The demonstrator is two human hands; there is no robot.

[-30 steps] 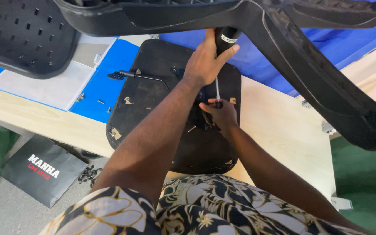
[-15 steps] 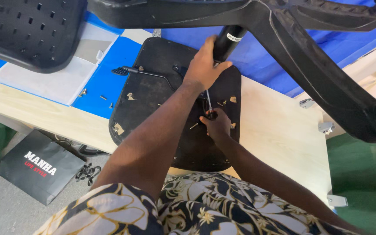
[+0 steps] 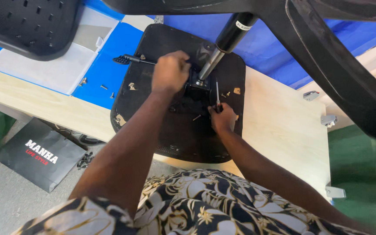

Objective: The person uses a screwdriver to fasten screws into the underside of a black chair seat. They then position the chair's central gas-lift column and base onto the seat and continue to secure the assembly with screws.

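Observation:
A black chair seat (image 3: 153, 126) lies upside down on the wooden table (image 3: 283, 130). A black mechanism (image 3: 196, 85) is mounted at its middle, with a gas cylinder (image 3: 233, 32) rising from it toward the chair base (image 3: 327, 65) overhead. My left hand (image 3: 170, 72) is closed in a fist on the left side of the mechanism, beside the cylinder's shiny rod. My right hand (image 3: 222, 117) holds a thin screwdriver (image 3: 217, 91) upright on the seat, just right of the mechanism. A black lever (image 3: 131, 58) sticks out to the left.
Loose screws (image 3: 103, 87) lie on a blue sheet (image 3: 109, 69) left of the seat. A black perforated backrest (image 3: 18, 26) sits at the far left. A black bag (image 3: 40, 154) lies on the floor. Metal brackets (image 3: 312, 95) rest near the table's right edge.
My left hand has let go of the gas cylinder and dropped down onto the mechanism. My right hand stays on the screwdriver, now a little lower and to the right.

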